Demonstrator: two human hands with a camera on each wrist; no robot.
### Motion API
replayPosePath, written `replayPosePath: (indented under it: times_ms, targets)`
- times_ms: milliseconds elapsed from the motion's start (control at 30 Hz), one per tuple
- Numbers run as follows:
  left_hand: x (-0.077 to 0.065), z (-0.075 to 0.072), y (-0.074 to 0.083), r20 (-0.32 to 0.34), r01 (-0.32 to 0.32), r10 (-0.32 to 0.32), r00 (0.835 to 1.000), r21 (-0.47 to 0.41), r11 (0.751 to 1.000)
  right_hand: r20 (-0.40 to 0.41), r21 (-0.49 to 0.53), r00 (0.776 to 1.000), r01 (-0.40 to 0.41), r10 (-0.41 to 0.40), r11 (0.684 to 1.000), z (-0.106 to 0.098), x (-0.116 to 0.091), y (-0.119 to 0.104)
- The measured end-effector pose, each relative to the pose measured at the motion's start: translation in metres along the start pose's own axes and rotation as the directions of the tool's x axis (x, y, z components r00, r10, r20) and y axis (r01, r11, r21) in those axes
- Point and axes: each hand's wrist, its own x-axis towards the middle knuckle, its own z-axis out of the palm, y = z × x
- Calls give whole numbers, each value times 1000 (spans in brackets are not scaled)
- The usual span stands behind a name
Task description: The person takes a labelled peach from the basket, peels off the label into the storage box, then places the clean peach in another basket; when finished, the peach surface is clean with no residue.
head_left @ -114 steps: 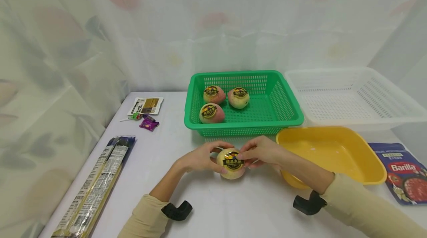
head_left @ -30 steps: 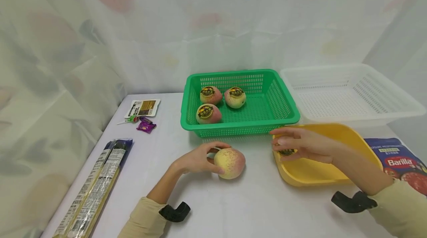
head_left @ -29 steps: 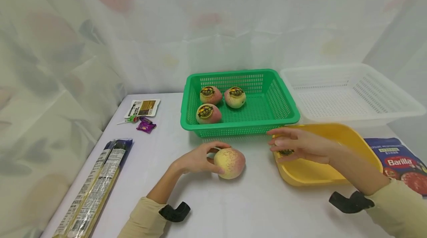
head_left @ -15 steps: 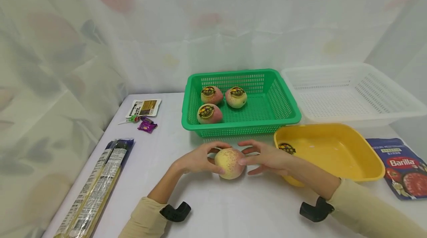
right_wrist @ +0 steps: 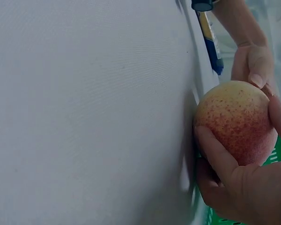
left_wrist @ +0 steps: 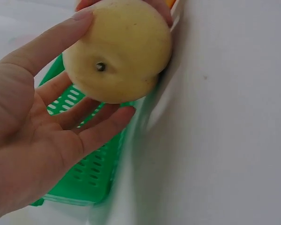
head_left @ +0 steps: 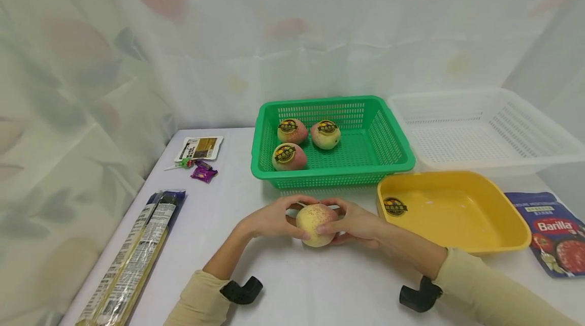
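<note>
In front of the green basket, left hand and right hand grasped a peach, apparently steadying it; moving it likely called for gentleness.

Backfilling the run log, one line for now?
left hand: holds peach; right hand: holds same peach; sticker: inside yellow basin; green basket: three stickered peaches

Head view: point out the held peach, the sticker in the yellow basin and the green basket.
Held peach [head_left: 312, 220], head view: the yellow skin near its middle.
Sticker [head_left: 395, 207], head view: the middle of its face.
Green basket [head_left: 333, 172], head view: its front rim.
</note>
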Motion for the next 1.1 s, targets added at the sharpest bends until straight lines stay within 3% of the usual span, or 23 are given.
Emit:
replayPosePath:
  times_ms: [133,233,300,367,500,633,700,767,833,900,1000,1100]
  targets:
    - [-10,-12,16,-26,-23,23,999,5,1000,-2,17,1000,2,-2,1000,1,0,0]
    - [-23,-25,32,-77,-106,102,992,-45,993,1,27,1000,2,-2,1000,1,0,0]
    - [-30,-33,41,-129,-183,170,977,-103,978,3,30,1000,3,-3,1000,1,-1,0]
    - [-38,-41,47,-214,-248,218,952,-127,960,5,34,1000,6,-7,999,1,-1,0]
    - [-49,-56,47,-429,-282,207,880,-121,952,6,33,1000,15,-15,999,1,-2,0]
    - [-48,-67,35,-640,-237,105,761,-124,963,3,30,1000,21,-21,999,2,-2,0]
    - [-44,-70,27,-706,-212,34,707,-166,963,1,29,1000,22,-22,999,2,-3,0]
    - [-40,-72,17,-730,-184,-42,682,-226,956,-2,30,1000,19,-19,999,2,-3,0]
    - [-35,-71,9,-721,-157,-104,685,-285,946,-4,32,1000,16,-16,999,3,-2,0]
    - [-30,-69,4,-691,-136,-139,710,-327,935,-3,37,1000,13,-13,999,3,-2,0]
    - [-23,-62,0,-653,-124,-157,741,-363,924,-1,43,1000,14,-14,999,3,-2,0]
    - [-17,-56,-1,-639,-134,-159,752,-385,913,2,44,1000,18,-19,999,3,-2,0]
